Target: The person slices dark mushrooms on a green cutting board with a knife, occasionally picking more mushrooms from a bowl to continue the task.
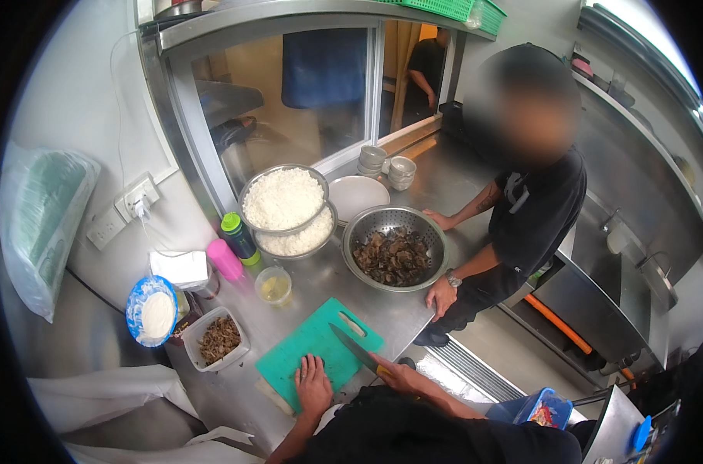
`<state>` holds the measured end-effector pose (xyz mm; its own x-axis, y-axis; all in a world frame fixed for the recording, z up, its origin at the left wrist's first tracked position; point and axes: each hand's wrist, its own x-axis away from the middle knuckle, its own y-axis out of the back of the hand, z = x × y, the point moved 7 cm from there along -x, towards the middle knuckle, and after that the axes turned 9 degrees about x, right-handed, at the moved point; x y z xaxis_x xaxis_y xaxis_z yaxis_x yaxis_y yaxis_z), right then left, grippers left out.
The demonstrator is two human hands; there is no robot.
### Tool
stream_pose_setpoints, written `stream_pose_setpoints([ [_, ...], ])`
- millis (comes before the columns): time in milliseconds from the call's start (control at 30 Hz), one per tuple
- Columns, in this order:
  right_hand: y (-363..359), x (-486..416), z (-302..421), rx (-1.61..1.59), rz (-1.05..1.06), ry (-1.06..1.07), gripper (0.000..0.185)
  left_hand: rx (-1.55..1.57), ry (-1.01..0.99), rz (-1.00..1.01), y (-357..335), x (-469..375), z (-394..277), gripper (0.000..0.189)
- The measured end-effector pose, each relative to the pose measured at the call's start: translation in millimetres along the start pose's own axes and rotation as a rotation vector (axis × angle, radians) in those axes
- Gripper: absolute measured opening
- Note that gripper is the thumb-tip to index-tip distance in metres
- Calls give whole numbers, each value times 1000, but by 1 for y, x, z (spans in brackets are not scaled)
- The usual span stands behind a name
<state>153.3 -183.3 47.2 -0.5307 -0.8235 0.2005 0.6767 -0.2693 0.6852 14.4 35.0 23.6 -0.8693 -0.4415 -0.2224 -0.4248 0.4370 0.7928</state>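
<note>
My right hand [402,377] grips the yellow handle of a kitchen knife [354,347], its blade angled over a green cutting board [293,348]. On the same board rests my left hand [315,385], palm down with fingers extended. Small dark bits lie by its fingertips; whether any sits under them is hidden. Beyond the board stands a perforated steel colander [351,255] with dark brown pieces [393,258], probably mushrooms. A clear plastic tub [244,348] of chopped brown pieces [219,340] is left of the board.
A co-worker [537,214] stands at right, one hand near the colander. Two bowls of white rice [283,199], a plate [360,197], stacked small bowls [402,172], a green-capped bottle [238,238], a pink bottle [225,259] and a tub of yellowish contents [274,286] occupy the steel table.
</note>
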Motion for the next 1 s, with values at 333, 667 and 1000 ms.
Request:
stream_pose_setpoints([
  [333, 1, -8, -10, 31, -30, 78, 79, -36, 95, 49, -2, -5, -1, 56],
  [667, -3, 2, -13, 35, -41, -14, 82, -43, 107, 92, -3, -10, -5, 58],
  [1000, 9, 6, 6, -6, 15, -105, 75, -46, 96, 68, -5, -17, -4, 53],
])
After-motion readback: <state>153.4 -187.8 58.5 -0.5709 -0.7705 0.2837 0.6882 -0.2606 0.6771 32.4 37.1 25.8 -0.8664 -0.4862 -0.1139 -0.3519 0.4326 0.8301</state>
